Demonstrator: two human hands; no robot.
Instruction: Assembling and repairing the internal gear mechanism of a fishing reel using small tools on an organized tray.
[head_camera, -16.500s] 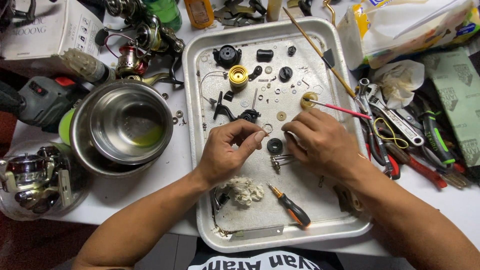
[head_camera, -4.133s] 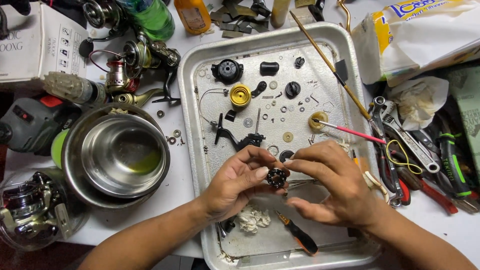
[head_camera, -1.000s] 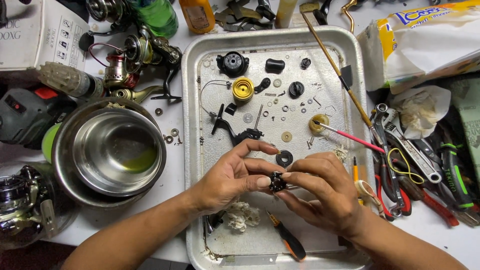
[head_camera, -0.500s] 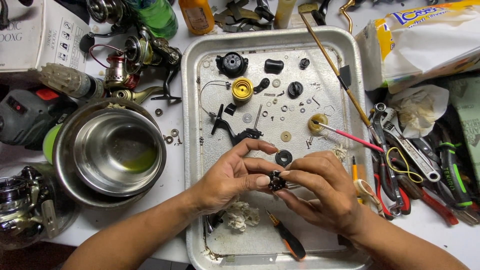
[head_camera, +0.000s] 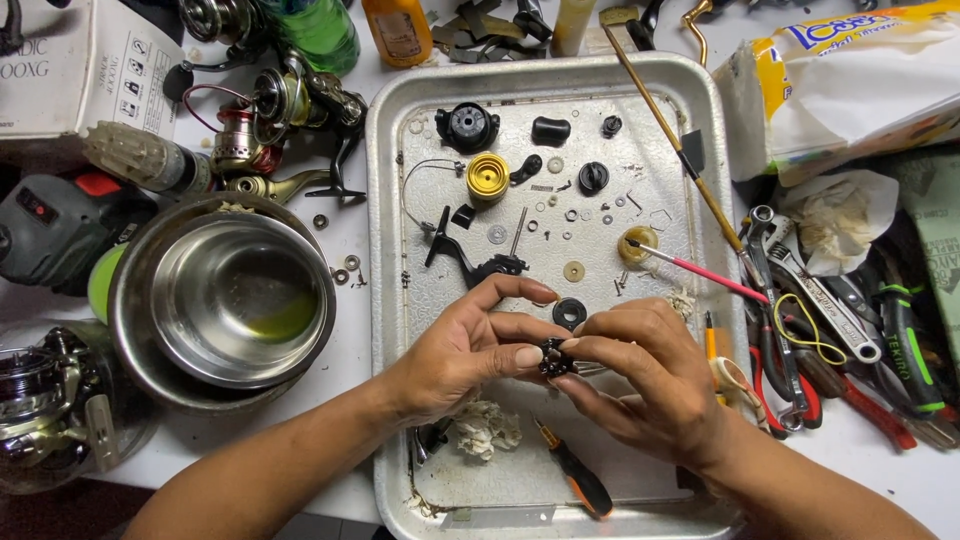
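Barely shifted since half a second ago, the small dark gear (head_camera: 555, 357) sits pinched between both hands over the metal tray (head_camera: 385, 200), left hand (head_camera: 470, 350) just leftward, right hand (head_camera: 640, 385) just rightward, equally near.

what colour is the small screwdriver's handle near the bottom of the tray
Black with orange, seen in the head view: screwdriver.

One metal tray (head_camera: 385, 150); one steel bowl (head_camera: 235, 300); one yellow spool (head_camera: 487, 177); one orange-handled screwdriver (head_camera: 575, 478); two hands, left (head_camera: 465, 350) and right (head_camera: 645, 385); one small black gear (head_camera: 555, 357).
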